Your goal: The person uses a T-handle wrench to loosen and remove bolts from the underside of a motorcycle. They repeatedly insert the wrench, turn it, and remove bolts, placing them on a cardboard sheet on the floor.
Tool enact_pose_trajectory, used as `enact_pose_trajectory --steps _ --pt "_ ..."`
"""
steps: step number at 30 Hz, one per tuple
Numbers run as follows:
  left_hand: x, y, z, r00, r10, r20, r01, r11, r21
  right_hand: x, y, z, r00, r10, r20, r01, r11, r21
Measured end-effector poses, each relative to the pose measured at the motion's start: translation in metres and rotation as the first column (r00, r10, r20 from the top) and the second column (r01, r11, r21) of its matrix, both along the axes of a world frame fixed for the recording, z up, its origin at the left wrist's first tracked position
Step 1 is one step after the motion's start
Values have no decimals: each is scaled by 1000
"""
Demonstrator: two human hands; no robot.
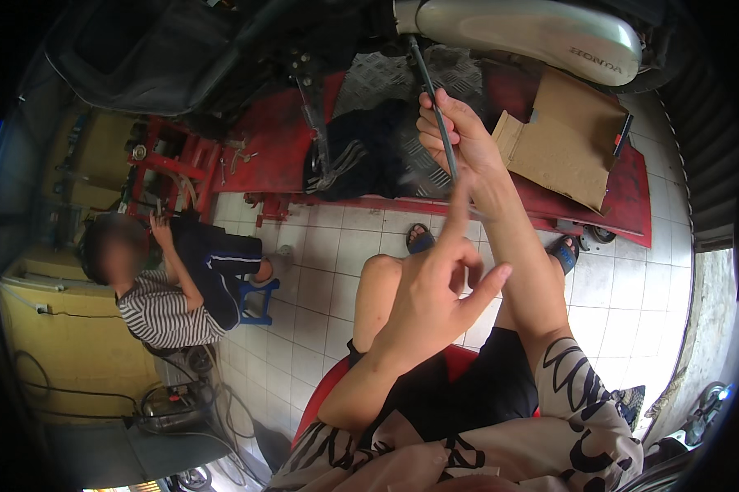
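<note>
My right hand is closed around the shaft of a long, dark metal rod, perhaps a long-handled wrench. The rod's far end meets the underside of a motorbike by its silver rounded cover. Its near end lies by my right wrist, where a faint smear of motion hides the shape. Below it is my left hand, holding nothing, with the index finger stretched toward the rod's near end and the thumb spread. The other left fingers are curled.
An opened cardboard box lies on the red lift platform, right of dark cloth. Hand tools rest farther left. A person in a striped shirt sits at left on a blue stool. Hoses trail beside a compressor.
</note>
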State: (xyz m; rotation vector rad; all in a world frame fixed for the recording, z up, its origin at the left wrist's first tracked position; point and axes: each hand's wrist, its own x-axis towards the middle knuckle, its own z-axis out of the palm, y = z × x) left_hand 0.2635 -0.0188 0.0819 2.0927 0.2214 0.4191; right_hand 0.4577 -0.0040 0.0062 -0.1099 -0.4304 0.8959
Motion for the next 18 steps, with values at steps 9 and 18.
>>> enact_pose_trajectory --steps 9,18 --pt "1 -22 -7 931 -363 26 364 928 -75 -5 6 -4 996 -14 92 25 992 -123" --pt "76 45 10 979 29 204 54 919 -389 -13 -84 -73 986 -163 -14 141 891 -431"
